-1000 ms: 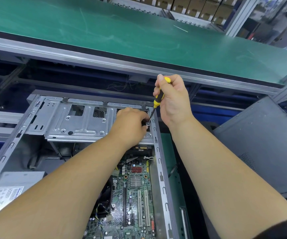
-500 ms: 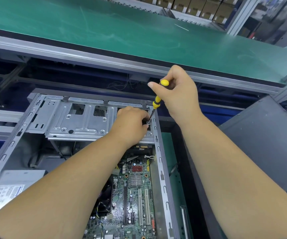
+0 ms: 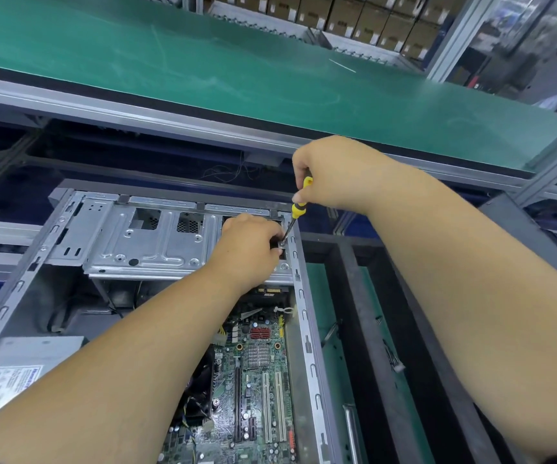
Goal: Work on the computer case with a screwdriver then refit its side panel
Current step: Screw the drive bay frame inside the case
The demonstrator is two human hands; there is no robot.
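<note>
- our right hand (image 3: 334,172) grips the screwdriver (image 3: 299,204); its tip sits at the computer case (image 3: 170,242) far right corner, where it could cam out.
- our left hand (image 3: 248,249) curls beside that tip, its hold hidden; a slip would jab it.

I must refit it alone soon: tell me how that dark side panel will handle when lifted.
The side panel looks like broad thin sheet metal, so probably stiff but awkward. It leans tilted beside the computer case, so it may slide.

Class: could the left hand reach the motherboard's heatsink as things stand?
Probably yes: the open case leaves the heatsink uncovered, but the left hand is busy steadying the spot under the screwdriver.
</note>
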